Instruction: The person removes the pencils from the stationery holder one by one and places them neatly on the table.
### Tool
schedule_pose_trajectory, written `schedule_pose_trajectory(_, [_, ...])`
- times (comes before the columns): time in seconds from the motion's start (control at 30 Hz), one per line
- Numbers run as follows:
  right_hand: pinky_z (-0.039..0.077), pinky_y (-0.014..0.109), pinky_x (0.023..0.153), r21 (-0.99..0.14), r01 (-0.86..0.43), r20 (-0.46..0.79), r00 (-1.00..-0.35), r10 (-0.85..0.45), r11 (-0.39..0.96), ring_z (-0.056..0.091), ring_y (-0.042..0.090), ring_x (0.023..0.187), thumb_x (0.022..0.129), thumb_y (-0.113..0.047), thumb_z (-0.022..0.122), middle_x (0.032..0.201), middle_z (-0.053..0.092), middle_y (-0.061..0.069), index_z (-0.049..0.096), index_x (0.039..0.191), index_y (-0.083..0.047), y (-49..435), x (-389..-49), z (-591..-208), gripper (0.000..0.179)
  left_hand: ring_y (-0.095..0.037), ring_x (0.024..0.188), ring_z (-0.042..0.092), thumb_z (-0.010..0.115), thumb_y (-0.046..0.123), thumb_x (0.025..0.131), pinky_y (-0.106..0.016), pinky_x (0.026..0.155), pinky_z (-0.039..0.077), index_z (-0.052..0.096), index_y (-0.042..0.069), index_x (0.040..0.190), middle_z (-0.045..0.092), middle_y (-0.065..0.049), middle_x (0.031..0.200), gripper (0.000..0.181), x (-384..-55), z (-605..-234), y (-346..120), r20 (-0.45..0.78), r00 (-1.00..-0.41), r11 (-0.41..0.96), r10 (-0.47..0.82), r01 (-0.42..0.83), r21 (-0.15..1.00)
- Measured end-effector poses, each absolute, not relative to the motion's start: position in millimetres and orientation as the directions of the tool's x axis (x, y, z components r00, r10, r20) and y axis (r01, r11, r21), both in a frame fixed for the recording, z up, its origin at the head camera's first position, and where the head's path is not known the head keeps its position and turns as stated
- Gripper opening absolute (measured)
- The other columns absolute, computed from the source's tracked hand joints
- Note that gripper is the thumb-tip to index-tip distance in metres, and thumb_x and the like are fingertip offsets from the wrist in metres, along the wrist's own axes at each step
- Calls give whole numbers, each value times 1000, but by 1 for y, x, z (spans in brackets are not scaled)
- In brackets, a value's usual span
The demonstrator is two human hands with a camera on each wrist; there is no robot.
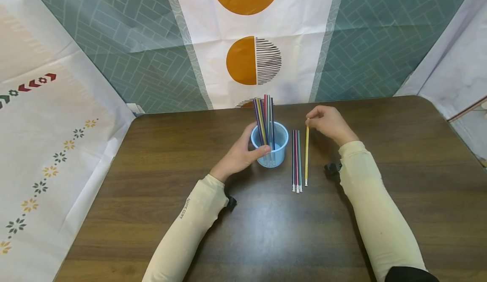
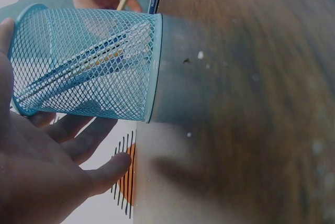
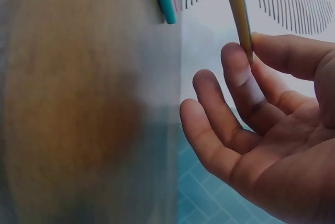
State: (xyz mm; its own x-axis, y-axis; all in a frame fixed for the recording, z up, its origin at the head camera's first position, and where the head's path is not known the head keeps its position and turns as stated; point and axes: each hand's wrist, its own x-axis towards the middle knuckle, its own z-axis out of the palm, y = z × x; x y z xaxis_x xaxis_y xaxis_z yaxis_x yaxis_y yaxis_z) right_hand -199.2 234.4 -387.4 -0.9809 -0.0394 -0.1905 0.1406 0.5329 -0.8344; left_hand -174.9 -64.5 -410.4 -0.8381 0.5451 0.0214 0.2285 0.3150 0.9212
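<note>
A light blue mesh pencil cup stands upright on the table with several dark, yellow-striped and red pencils leaning in it. My left hand holds the cup from its left side, thumb across the near side. In the left wrist view the mesh wall fills much of the picture, the pencils showing through it. My right hand pinches the far end of a yellow pencil between thumb and fingertips; its eraser end points toward me. In the right wrist view the other fingers are loosely bent.
Between the cup and the yellow pencil lies a row of several pencils, side by side, eraser ends toward me. The brown wooden table meets a patterned cloth at its back edge. Another white cloth hangs at the left.
</note>
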Motion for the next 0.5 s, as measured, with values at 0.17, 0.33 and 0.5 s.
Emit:
schedule_pose_trajectory(0.17, [40,61,101,-831,134,-181,-983,-35,540,51,39,112,98,-13,62,124,58,21,62,114,1,232,-200,-393,21,-25,129,43,70,47,93,-54,107,39,22,23,157,40,-5,148,83,-175,-410,-64,19,-837,317,547,229,920])
schedule_pose_trajectory(0.33, [44,60,97,-806,139,-185,-982,-22,575,53,40,109,98,-12,62,122,60,22,64,114,1,227,-200,-396,21,-26,130,43,70,47,94,-55,108,38,21,22,157,39,-5,148,83,-174,-410,-64,15,-839,322,545,225,920])
schedule_pose_trajectory(0.5, [45,61,95,-772,134,-183,-983,-15,621,54,40,105,97,-10,61,116,62,22,66,114,1,222,-202,-397,20,-25,130,43,69,48,94,-55,109,37,20,22,157,39,-6,149,84,-174,-409,-64,20,-836,318,548,231,920])
